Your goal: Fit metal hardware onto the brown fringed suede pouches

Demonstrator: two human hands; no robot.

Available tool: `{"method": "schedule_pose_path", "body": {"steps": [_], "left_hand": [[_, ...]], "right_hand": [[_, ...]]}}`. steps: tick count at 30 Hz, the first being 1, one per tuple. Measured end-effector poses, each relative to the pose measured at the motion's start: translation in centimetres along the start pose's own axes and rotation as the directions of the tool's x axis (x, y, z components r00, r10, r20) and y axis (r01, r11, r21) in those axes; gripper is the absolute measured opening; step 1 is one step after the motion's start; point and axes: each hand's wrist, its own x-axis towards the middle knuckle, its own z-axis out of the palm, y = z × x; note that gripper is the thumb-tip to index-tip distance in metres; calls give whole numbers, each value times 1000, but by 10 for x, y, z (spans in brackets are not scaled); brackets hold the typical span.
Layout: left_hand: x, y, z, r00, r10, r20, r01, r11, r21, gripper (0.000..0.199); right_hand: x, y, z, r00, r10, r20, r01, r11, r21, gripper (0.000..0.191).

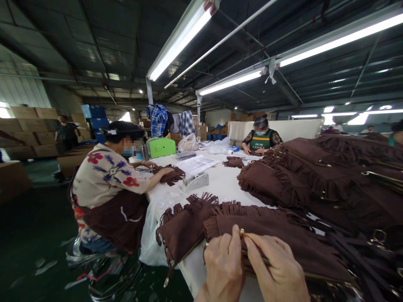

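My left hand (224,262) and my right hand (277,262) meet fingertip to fingertip above a dark brown fringed bag (267,221) near the table's front edge. Between the thumbs and forefingers is a small gold-coloured metal fitting (242,231); its exact kind is too small to tell. Both hands are closed in a pinch around it. A gold zip runs along the bag's near edge, partly hidden by my fingers. Left of it lies a smaller brown fringed pouch (189,224), its zip edge towards me and a tab hanging over the table edge.
A large heap of brown fringed bags (315,167) and straps fills the right side. A grey tape dispenser (195,181), papers (200,164) and a green device (162,147) stand on the white table (225,184). Co-workers sit at the left (110,184) and far side (260,136).
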Motion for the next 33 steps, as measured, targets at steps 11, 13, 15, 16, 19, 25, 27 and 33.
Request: {"method": "schedule_pose_path", "body": {"steps": [11,13,15,16,19,25,27,33], "left_hand": [[-2,-1,-2,980,169,102,-181,974,134,29],[-3,-2,-5,971,208,119,-224,964,143,30],[-6,-3,-6,963,232,137,-251,957,145,30],[-7,-4,-6,961,237,146,-257,956,143,31],[-10,-4,-6,966,217,144,-231,969,90,31],[-12,-5,-7,993,51,103,-44,996,-72,24],[-13,-5,-9,995,28,98,-17,994,-105,22],[-14,-5,-10,899,-270,345,392,846,-360,19]], "right_hand": [[-11,8,4,845,468,258,-510,850,129,31],[-10,6,6,793,529,303,-596,777,204,31],[-10,3,8,740,590,323,-669,695,262,28],[-10,1,9,712,619,332,-701,653,288,26],[-11,-2,14,637,690,344,-766,518,380,22],[-13,-3,20,559,759,333,-796,379,472,23],[-15,-1,21,551,757,352,-803,365,471,23],[-20,0,22,547,738,395,-812,353,465,25]]}}
